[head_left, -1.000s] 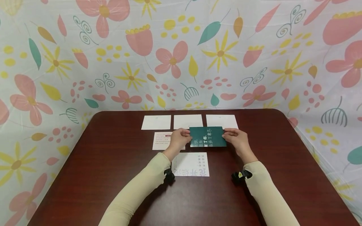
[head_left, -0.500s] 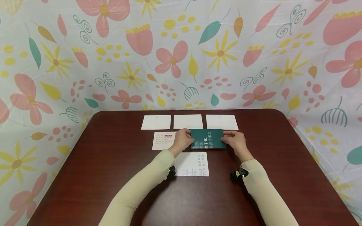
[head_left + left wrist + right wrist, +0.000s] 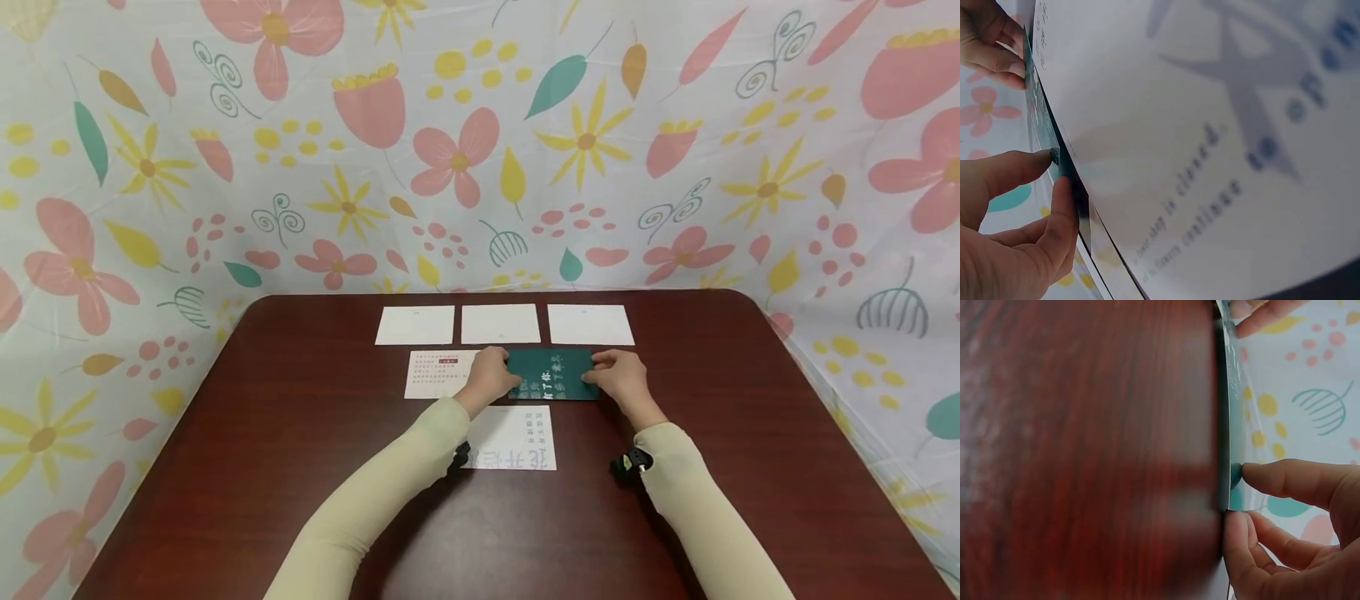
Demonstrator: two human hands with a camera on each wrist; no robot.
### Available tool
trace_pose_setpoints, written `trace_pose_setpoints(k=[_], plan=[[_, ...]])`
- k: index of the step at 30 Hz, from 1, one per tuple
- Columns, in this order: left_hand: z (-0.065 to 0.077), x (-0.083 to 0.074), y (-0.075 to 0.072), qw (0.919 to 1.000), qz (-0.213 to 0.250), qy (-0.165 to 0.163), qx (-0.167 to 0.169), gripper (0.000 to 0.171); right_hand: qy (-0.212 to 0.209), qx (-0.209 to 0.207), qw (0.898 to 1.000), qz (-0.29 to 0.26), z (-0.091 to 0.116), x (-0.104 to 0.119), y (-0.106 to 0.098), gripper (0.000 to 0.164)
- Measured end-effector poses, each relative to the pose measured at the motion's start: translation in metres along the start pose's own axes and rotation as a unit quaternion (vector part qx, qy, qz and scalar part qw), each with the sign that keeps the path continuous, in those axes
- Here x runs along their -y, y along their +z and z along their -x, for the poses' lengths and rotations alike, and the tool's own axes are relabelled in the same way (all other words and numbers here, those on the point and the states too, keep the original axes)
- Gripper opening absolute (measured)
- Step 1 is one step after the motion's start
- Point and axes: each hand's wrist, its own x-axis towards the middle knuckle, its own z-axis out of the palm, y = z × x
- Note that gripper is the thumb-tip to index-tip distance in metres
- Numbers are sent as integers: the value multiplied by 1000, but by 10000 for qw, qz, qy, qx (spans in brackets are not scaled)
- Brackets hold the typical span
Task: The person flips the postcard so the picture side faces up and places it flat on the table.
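A dark green card (image 3: 552, 375) printed with white Chinese characters lies between my two hands, low over the table and just behind a white lettered card (image 3: 513, 442). At its left end my left hand (image 3: 487, 379) pinches it; the left wrist view shows the thumb (image 3: 1035, 164) on its face and the fingers at its edge. My right hand (image 3: 621, 383) pinches the opposite end, thumb (image 3: 1272, 478) on top and fingertips right at the lower edge. Partly covered by the left hand is a card with red print (image 3: 435, 375).
Three white cards form a row along the back: left (image 3: 415, 325), middle (image 3: 500, 323) and right (image 3: 590, 324). All the cards are on a dark red-brown wooden table (image 3: 315, 467). Behind it hangs a flower-patterned cloth (image 3: 457, 242).
Both hands have brought the green card lower and nearer to me, shifting it slightly right. The back row of white cards shows more fully now. The other cards have stayed in place.
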Motion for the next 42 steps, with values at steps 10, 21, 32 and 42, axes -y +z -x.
trace_pose_setpoints(k=[10, 21, 32, 42], plan=[[-3, -8, -2, 9990, -425, -98, 21, 48, -99, -31, 9980, 616, -2, 8, -1, 39], [-3, -11, -5, 9982, -586, -9, 81, 50, -71, 129, 9943, 1051, -5, 13, -2, 43], [-1, -14, -2, 9990, -430, -75, 69, 50, -294, 298, 9915, 1229, -3, 19, -5, 44], [0, -6, -21, 9976, 653, 203, 67, 37, -780, 262, 9908, 1075, 2, 49, 3, 35]])
